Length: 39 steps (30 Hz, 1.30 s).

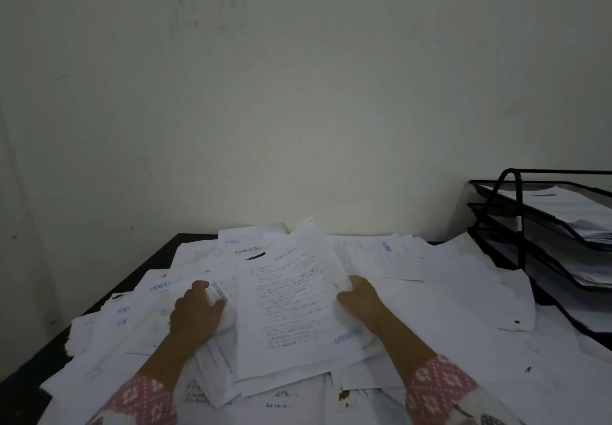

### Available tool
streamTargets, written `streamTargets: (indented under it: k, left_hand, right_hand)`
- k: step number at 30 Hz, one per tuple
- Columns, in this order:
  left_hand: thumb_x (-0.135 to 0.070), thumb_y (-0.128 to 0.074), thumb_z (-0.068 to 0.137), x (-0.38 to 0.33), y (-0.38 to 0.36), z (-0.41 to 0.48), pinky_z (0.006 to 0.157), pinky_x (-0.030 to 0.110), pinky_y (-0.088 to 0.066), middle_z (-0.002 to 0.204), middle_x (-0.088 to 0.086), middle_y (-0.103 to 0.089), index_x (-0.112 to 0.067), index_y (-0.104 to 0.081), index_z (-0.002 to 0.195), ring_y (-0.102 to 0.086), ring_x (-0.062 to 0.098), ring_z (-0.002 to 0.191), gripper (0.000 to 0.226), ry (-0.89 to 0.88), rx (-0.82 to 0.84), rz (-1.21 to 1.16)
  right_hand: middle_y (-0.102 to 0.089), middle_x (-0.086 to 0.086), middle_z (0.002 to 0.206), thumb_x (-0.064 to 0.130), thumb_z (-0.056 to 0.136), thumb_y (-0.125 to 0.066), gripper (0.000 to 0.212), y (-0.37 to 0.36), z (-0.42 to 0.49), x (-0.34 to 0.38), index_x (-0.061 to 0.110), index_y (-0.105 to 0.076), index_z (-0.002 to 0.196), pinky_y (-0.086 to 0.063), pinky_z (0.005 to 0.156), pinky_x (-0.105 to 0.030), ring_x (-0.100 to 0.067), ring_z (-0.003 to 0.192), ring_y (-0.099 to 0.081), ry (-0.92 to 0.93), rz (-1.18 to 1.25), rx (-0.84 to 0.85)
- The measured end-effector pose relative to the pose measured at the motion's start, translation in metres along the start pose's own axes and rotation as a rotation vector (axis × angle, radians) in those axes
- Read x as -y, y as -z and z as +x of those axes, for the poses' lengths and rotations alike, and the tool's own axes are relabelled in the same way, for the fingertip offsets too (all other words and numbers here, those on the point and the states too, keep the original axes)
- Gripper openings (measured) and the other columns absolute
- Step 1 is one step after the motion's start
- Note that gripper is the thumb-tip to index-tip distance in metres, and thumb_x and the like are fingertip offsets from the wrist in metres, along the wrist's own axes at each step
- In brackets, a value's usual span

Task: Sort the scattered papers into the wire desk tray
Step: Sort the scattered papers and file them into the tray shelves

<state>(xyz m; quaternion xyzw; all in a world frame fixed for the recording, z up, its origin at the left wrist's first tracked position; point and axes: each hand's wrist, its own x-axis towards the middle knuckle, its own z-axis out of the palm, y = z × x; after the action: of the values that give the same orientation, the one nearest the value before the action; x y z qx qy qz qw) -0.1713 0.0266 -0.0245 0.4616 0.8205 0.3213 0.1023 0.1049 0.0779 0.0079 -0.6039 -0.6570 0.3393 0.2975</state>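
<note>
Several white printed papers (pixel 447 295) lie scattered and overlapping over a dark desk. A printed sheet (pixel 291 305) lies tilted on top in the middle, and my right hand (pixel 359 295) pinches its right edge, thumb on top. My left hand (pixel 197 312) rests on the heap just left of that sheet, fingers curled over a paper with a boxed label. The black wire desk tray (pixel 516 219) stands at the far right in three tiers, each holding papers.
The dark desk (pixel 149 262) shows only along its left edge, where it drops off. A pale wall stands right behind the desk. Loose sheets reach up to the tray's base. Pink patterned sleeves cover both my forearms.
</note>
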Motion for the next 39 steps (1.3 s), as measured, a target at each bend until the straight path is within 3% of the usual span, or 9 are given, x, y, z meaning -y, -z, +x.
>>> streamTargets:
  k: [3,6,11,13,16,22,27,31,39]
  left_hand:
    - [-0.033,-0.052,0.094,-0.001,-0.002,-0.004,0.1,0.045,-0.037,0.131,0.018,-0.051,-0.008,-0.044,0.132,-0.048,0.035,0.119,0.046,0.082,-0.125,0.0]
    - [-0.038,-0.047,0.095,-0.004,-0.006,-0.009,0.099,0.045,-0.038,0.13,0.018,-0.051,-0.006,-0.044,0.132,-0.048,0.035,0.118,0.049,0.113,-0.152,0.061]
    - [-0.038,-0.049,0.094,-0.002,-0.014,-0.012,0.101,0.047,-0.037,0.133,0.018,-0.05,-0.007,-0.044,0.132,-0.048,0.035,0.12,0.049,0.063,-0.164,0.023]
    - [-0.038,-0.05,0.094,-0.002,-0.013,-0.013,0.103,0.048,-0.035,0.135,0.017,-0.048,-0.008,-0.043,0.133,-0.046,0.035,0.122,0.049,0.047,-0.148,-0.014]
    - [-0.036,-0.051,0.094,-0.003,-0.011,-0.016,0.105,0.049,-0.032,0.137,0.016,-0.045,-0.01,-0.042,0.134,-0.045,0.034,0.124,0.049,0.028,-0.132,-0.052]
    - [-0.032,-0.058,0.091,-0.004,-0.012,-0.021,0.107,0.047,-0.031,0.141,0.014,-0.041,-0.01,-0.042,0.134,-0.043,0.032,0.127,0.051,-0.028,-0.109,-0.093]
    - [-0.03,-0.06,0.089,-0.004,-0.013,-0.026,0.107,0.047,-0.03,0.142,0.016,-0.039,-0.01,-0.041,0.135,-0.039,0.033,0.129,0.054,0.018,-0.15,-0.036]
    - [-0.037,-0.057,0.088,-0.007,-0.009,-0.029,0.104,0.044,-0.033,0.136,0.016,-0.043,-0.01,-0.038,0.135,-0.041,0.032,0.125,0.057,0.13,-0.144,0.09]
    - [-0.041,-0.054,0.091,-0.02,-0.01,-0.03,0.101,0.044,-0.034,0.133,0.013,-0.048,-0.012,-0.04,0.134,-0.046,0.031,0.121,0.054,0.049,-0.101,0.01]
  right_hand:
    - [-0.039,-0.014,0.144,0.014,0.096,-0.045,0.049,-0.017,-0.002,0.01,0.0,-0.034,0.141,-0.03,0.106,-0.027,-0.026,0.132,-0.038,0.062,-0.172,0.049]
    - [-0.037,-0.015,0.142,0.025,0.094,-0.05,0.052,-0.032,-0.003,0.018,0.004,-0.035,0.139,-0.03,0.107,-0.033,-0.029,0.131,-0.035,0.082,-0.343,0.078]
    - [-0.044,-0.011,0.121,0.031,0.079,-0.073,0.062,-0.045,-0.006,0.031,0.004,-0.04,0.125,-0.044,0.077,-0.025,-0.019,0.103,-0.051,0.021,-0.327,0.118]
    - [-0.049,-0.002,0.095,0.027,0.077,-0.075,0.05,-0.046,-0.005,0.033,0.007,-0.046,0.112,-0.041,0.062,-0.019,-0.011,0.08,-0.049,0.023,-0.336,0.118]
    - [-0.041,0.003,0.079,0.025,0.077,-0.075,0.044,-0.047,-0.005,0.034,0.011,-0.047,0.108,-0.035,0.053,-0.013,-0.01,0.08,-0.046,0.014,-0.34,0.145]
    - [-0.037,-0.012,0.13,0.023,0.085,-0.066,0.055,-0.055,-0.009,0.033,0.01,-0.037,0.13,-0.037,0.099,-0.033,-0.028,0.123,-0.037,0.02,-0.442,0.102]
    - [-0.039,-0.013,0.128,0.012,0.086,-0.063,0.048,-0.056,-0.014,0.028,0.007,-0.038,0.127,-0.04,0.075,-0.023,-0.017,0.094,-0.043,0.074,-0.321,0.121]
    - [-0.045,-0.004,0.101,0.008,0.085,-0.061,0.028,-0.046,-0.013,0.018,0.01,-0.041,0.104,-0.032,0.053,-0.014,-0.015,0.088,-0.044,0.113,-0.277,0.09]
    - [-0.054,-0.008,0.099,0.001,0.083,-0.059,0.022,-0.004,-0.013,-0.002,0.005,-0.055,0.105,-0.041,0.072,-0.025,-0.018,0.088,-0.05,0.086,-0.03,-0.013]
